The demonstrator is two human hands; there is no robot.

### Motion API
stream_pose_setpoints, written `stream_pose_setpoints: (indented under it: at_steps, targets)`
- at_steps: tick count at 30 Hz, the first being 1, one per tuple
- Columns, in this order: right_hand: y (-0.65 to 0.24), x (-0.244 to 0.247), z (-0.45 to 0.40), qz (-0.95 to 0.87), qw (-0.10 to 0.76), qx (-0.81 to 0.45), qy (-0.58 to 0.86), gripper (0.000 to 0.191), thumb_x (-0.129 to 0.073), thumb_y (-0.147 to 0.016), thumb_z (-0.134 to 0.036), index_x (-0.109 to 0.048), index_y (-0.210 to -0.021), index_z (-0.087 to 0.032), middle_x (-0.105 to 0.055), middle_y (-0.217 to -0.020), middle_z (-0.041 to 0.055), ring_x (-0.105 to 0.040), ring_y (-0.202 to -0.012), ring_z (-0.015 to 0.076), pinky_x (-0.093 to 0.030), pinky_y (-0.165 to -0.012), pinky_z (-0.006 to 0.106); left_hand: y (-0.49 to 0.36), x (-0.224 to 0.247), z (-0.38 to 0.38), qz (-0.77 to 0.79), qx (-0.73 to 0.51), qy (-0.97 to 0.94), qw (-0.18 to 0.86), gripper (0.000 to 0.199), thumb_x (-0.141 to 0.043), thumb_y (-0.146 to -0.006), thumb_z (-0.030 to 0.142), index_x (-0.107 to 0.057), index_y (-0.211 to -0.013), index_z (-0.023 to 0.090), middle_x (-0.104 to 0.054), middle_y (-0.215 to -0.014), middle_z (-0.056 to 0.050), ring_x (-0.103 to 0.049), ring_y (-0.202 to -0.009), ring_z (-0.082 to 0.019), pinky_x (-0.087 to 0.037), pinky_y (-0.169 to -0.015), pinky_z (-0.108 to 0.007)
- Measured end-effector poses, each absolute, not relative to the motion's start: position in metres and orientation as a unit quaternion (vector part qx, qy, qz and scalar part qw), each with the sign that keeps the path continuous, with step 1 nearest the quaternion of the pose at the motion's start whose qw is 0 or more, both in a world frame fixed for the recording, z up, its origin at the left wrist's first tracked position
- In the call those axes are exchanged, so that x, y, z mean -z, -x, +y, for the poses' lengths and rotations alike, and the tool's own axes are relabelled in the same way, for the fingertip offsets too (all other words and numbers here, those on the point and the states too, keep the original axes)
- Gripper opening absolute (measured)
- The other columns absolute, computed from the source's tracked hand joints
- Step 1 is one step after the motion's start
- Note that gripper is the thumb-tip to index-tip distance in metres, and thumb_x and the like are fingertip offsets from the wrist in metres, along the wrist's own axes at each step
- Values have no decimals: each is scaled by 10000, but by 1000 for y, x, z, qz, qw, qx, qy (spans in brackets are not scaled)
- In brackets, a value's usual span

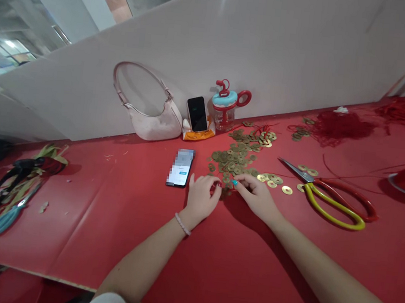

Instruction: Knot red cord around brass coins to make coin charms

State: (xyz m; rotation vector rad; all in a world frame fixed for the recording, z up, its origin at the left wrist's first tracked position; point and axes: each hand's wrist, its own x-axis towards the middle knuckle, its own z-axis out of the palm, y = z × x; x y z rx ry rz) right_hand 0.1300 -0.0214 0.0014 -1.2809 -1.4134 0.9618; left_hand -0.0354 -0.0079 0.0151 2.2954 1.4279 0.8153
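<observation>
- Brass-coloured coins (237, 159) lie heaped on the red surface (108, 219); the heap's long axis runs away from the person, slanting right.
- Left hand (203, 197) and right hand (255, 195) meet at its near end, fingertips facing each other. Each grip is curled; whether either pinches a coin is too small to tell.
- Scissors (309, 179), right of the right hand, point left and away.
- A lit phone (182, 167) lies just beside the left hand, lengthwise away.
</observation>
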Motion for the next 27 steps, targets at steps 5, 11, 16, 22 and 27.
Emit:
stream_pose_setpoints:
  at_steps: [5,11,16,22,27]
  targets:
    - [-130,3,-21,-596,464,-392,526,156,-506,-790,-352,-576,-828,-218,-477,-597,-18,-416,-547,141,-326,-535,275,45,-15,6,557,-281,-770,133,75,-487,-821,226,-548,-854,198,-618,-779,-16,-562,-719,-167,-281,-977,-484]
    - [-130,4,-21,-622,439,-364,537,176,-471,-810,-340,-577,-821,-201,-492,-597,-18,-419,-534,129,-323,-513,255,49,-18,14,583,-270,-757,120,91,-467,-822,243,-518,-776,184,-534,-683,20,-496,-647,-130,-286,-973,-474]
    - [-129,4,-22,-632,435,-353,536,188,-456,-818,-343,-578,-820,-199,-494,-596,-18,-416,-527,123,-329,-502,244,49,-20,16,599,-257,-748,126,104,-468,-814,235,-518,-748,173,-499,-640,32,-466,-615,-119,-332,-936,-449]
    - [-128,1,-23,-632,434,-348,539,179,-457,-808,-338,-573,-816,-202,-486,-586,-20,-416,-521,123,-332,-500,243,55,-22,16,553,-278,-782,76,101,-458,-828,228,-540,-803,175,-556,-692,9,-504,-656,-134,-302,-973,-459]
    - [-127,-3,-24,-629,439,-352,536,185,-448,-801,-345,-557,-793,-196,-477,-582,-21,-433,-533,125,-354,-508,243,117,-19,27,509,-312,-802,24,187,-390,-857,206,-548,-939,149,-599,-892,-87,-534,-860,-202,-412,-831,-369]
